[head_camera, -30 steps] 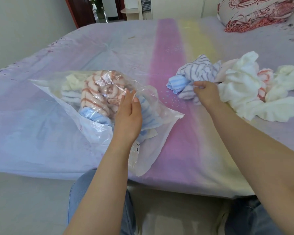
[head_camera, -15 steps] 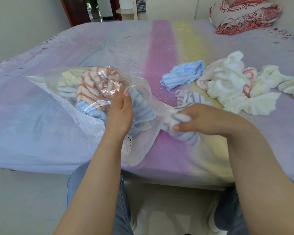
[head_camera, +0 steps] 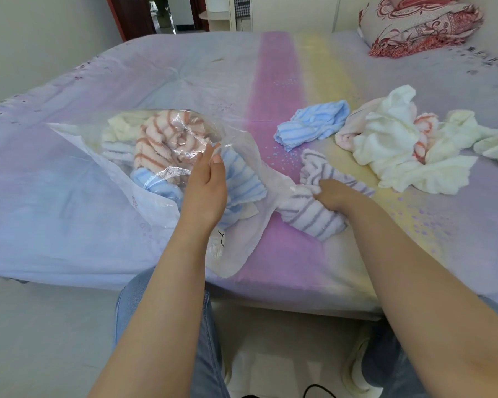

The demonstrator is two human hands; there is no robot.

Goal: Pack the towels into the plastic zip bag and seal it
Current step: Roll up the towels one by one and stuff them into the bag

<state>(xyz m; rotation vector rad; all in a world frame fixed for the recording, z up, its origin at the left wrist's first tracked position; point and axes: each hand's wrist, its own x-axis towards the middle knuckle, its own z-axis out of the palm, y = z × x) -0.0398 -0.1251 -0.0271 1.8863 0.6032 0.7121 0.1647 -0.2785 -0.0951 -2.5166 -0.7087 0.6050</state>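
Gripping the soft, light purple-striped towel (head_camera: 314,214) bunched at the bag mouth's 3 o'clock, the right hand (head_camera: 332,196) is clamped on it; left hand (head_camera: 206,191), fingers together, holds the slippery plastic zip bag (head_camera: 104,156) open; squashes easily w/ mid-bunch grip.

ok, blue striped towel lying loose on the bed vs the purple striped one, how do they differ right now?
The blue striped towel lies untouched on the bed, apart from the bag; the purple striped towel is gripped in the right hand at the bag's open mouth. The blue one has blue stripes, the purple one thin purple stripes on pale cloth. Both are crumpled and outside the bag.
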